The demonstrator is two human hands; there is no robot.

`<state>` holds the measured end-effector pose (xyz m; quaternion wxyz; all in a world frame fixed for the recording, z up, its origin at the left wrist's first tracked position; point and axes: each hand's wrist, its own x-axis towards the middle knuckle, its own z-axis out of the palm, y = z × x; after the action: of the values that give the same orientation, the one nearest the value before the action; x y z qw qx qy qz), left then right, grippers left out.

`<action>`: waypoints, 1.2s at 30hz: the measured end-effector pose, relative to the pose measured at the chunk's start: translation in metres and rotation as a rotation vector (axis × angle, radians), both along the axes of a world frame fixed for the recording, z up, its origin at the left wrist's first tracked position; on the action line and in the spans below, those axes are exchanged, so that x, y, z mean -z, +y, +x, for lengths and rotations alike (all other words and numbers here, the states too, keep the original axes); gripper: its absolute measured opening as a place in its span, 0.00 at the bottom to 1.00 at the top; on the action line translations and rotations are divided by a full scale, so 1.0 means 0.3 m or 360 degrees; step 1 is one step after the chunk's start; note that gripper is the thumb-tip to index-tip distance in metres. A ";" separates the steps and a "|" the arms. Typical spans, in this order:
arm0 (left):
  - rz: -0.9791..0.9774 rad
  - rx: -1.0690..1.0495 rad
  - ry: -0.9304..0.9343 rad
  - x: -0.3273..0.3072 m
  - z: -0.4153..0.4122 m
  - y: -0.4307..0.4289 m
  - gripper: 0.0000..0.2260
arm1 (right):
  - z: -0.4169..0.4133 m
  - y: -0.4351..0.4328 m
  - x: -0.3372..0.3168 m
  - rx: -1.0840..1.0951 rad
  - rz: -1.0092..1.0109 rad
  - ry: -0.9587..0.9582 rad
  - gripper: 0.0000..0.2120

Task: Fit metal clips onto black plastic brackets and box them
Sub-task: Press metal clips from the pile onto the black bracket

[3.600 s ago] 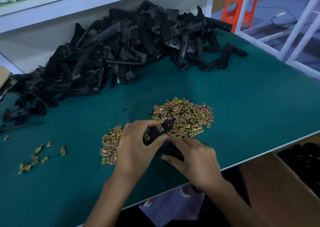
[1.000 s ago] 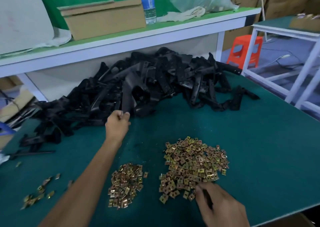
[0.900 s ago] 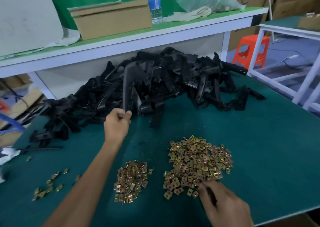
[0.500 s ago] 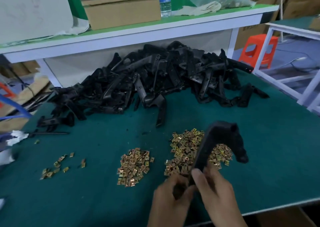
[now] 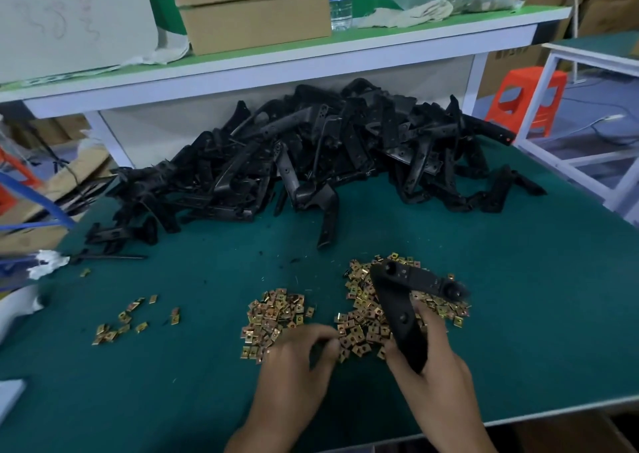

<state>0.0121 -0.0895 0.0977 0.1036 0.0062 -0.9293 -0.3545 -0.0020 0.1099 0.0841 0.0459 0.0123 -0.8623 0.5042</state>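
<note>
**While one hand holds, one hunts**

As our right hand [image 5: 439, 376] grips the angled black plastic bracket [image 5: 401, 311] by its lower leg, just above the heap of brass-coloured metal clips [image 5: 363, 324], our left hand [image 5: 297, 359] curls in at that heap's near-left edge. Clip caught? We cannot tell. Stiff and light, we judge: hold the leg, keep the holed ends clear.
</note>
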 end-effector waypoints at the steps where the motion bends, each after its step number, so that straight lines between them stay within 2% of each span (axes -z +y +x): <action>1: -0.0113 -0.0036 0.0080 0.005 -0.019 -0.021 0.04 | 0.001 0.002 0.005 -0.0015 0.0017 0.0018 0.28; 6: -0.0523 -0.0146 0.0277 0.035 -0.115 -0.087 0.08 | 0.009 0.000 0.041 -0.0042 0.0053 0.0157 0.29; 11: -0.0636 -0.0068 0.0173 0.049 -0.156 -0.114 0.07 | 0.014 -0.006 0.048 -0.0020 0.0103 0.0210 0.34; 15: -0.0348 -0.0049 -0.0120 0.005 -0.189 -0.115 0.01 | 0.012 -0.015 0.045 -0.0020 0.0237 0.0174 0.32; 18: 0.0090 -0.0174 -0.0255 -0.029 -0.195 -0.107 0.03 | 0.015 -0.017 0.038 -0.0035 0.0294 0.0172 0.31; 22: 0.0808 -0.0166 -0.0228 -0.091 -0.166 -0.103 0.05 | 0.025 -0.018 0.022 -0.0118 0.0411 0.0202 0.29; 26: 0.1269 -0.0055 -0.0167 -0.166 -0.136 -0.103 0.07 | 0.030 -0.026 0.013 -0.0092 0.0588 0.0362 0.25; 28: 0.1294 0.0037 -0.0188 -0.190 -0.122 -0.101 0.08 | 0.028 -0.027 0.016 -0.0078 0.0632 0.0397 0.25; 31: 0.1135 0.0095 -0.0145 -0.206 -0.113 -0.101 0.09 | 0.024 -0.026 0.019 -0.0069 0.0647 0.0403 0.25; 33: 0.1134 0.0063 -0.0146 -0.214 -0.114 -0.096 0.07 | 0.024 -0.027 0.018 -0.0084 0.0652 0.0412 0.25; 36: 0.1111 -0.0031 -0.0155 -0.214 -0.119 -0.093 0.11 | 0.025 -0.025 0.016 -0.0092 0.0667 0.0430 0.25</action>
<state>-0.0236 -0.1175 0.1620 0.0543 0.0668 -0.7559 -0.6490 0.0056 0.1023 0.0793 0.1428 0.1136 -0.9333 0.3092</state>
